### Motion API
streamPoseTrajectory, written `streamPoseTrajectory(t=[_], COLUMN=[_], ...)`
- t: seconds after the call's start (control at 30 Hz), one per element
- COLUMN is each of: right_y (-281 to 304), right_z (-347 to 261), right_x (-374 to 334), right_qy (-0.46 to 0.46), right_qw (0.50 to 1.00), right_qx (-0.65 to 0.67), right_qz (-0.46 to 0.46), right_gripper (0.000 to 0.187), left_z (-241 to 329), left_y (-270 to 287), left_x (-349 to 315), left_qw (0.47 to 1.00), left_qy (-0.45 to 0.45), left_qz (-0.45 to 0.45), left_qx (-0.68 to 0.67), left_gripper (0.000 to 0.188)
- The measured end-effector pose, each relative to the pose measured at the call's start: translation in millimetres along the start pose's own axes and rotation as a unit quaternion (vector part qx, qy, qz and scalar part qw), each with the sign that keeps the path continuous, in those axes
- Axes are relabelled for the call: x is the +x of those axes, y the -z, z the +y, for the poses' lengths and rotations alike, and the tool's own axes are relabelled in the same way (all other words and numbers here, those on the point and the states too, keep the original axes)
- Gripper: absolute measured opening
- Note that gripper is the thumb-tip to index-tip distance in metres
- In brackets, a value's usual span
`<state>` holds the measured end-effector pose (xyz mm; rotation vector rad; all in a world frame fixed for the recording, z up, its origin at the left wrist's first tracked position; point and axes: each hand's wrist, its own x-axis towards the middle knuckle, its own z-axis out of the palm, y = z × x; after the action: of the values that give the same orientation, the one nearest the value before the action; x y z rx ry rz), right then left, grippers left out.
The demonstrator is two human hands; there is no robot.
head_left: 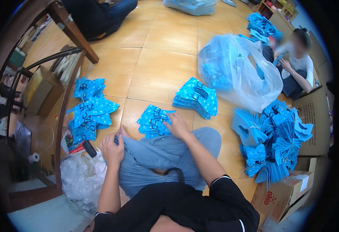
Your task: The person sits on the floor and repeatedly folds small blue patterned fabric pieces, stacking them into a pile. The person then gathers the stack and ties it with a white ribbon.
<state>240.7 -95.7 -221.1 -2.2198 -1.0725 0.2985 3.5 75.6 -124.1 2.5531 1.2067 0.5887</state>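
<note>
At the far left a wooden frame [66, 116] stands on the tiled floor [157, 58], and a crumpled clear bag [80, 176] lies at its foot. Just right of the frame sit two loose heaps of blue printed cards [90, 112], fanned out unevenly.

The left hand [112, 149] rests on the person's left knee, on the jeans [157, 152]; its grip is curled down onto the denim and pinches no card that I can see.

Next comes the small stack of blue cards [152, 121], lying flat on the floor right in front of the crossed legs. The right hand [177, 125] lies on its right edge, fingers spread and pressing the top cards; whether a card is nipped underneath I cannot tell. The stack's long axis runs roughly from lower left to upper right, and its cut-out hanger ends seem to point away from the person.

A neater, thicker pile [196, 96] lies just beyond, then a big clear bag [239, 69] full of blue cards, a bundled heap [274, 139], and cardboard boxes [285, 189]. Another person [299, 62] sits at the far right.

The risk, as I judge it: the small stack is already skewed, so a sideways push from the right hand could slide the top cards off and fan them out, perhaps toward the nearby pile.
</note>
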Motion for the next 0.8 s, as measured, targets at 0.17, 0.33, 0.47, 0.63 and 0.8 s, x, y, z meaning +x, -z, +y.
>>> streamPoseTrajectory(t=[0.17,0.33,0.47,0.63,0.8], right_y=[-60,-46,11,41,-51], right_z=[-6,-14,-43,-47,-41], right_x=[2,4,7,-13,-12], right_qy=[-0.039,0.0,-0.101,-0.032,-0.136], right_qw=[0.975,0.981,0.945,0.933,0.973], right_qx=[-0.182,-0.188,0.311,0.357,0.179], right_qz=[-0.125,-0.049,0.03,0.002,-0.056], right_gripper=[0.047,0.041,0.032,0.037,0.066], left_z=[-3,-5,-5,-3,-9], left_y=[1,1,4,6,8], left_x=[-1,-1,-1,-1,-8], left_qw=[1.0,0.999,0.999,0.998,0.998], left_qy=[0.006,-0.009,-0.015,-0.018,-0.025], left_qz=[0.007,0.013,0.022,0.012,-0.011], left_qx=[-0.021,-0.035,-0.039,-0.053,-0.061], left_gripper=[0.024,0.023,0.023,0.023,0.026])
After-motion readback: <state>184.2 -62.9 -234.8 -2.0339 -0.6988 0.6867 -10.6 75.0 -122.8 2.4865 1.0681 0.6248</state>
